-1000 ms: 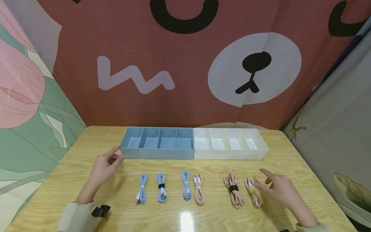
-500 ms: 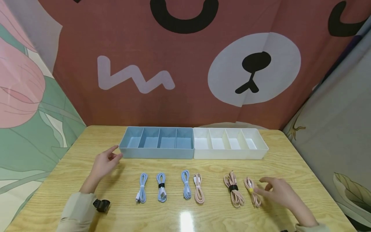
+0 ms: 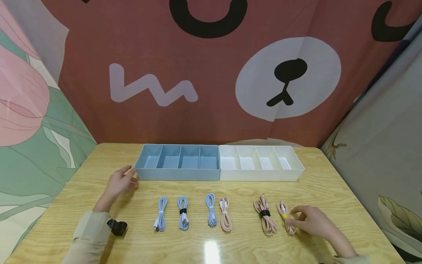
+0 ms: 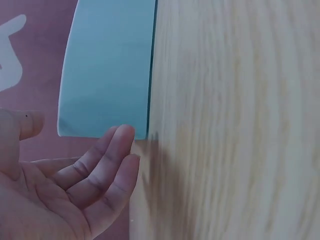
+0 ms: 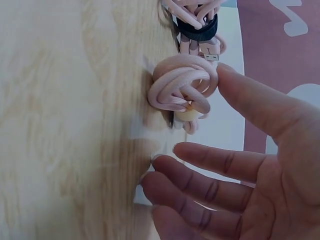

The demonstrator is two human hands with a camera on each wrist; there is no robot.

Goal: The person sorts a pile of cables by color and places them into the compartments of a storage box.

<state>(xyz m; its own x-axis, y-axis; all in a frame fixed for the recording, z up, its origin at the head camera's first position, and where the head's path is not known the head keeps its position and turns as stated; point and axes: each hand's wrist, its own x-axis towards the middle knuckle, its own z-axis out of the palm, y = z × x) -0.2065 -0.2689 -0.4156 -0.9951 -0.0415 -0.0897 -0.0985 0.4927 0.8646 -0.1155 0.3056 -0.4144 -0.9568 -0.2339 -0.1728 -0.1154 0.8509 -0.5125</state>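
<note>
The right-wrist view shows the right hand [image 5: 280,185], fingers spread beside the yellow-tied pink cable [image 5: 172,87], at nine o'clock overhead; left hand [image 3: 120,182], fingers loosely extended, nears two-o'clock blue organizer [image 3: 178,174]. Only the head view reveals its four compartments, likewise white organizer's [image 3: 262,176]

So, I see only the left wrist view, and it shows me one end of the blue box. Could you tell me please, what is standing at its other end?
Observer: A white box, in line with the blue box, with no visible gap between them.
Operator: Thank you. And what is lying on the table in front of them?
Observer: Six coiled cables in one row, three blue and three pink.
Operator: I understand. Where is the right hand, please?
Observer: Right at the rightmost pink cable, with its fingers not closed round it.
</note>
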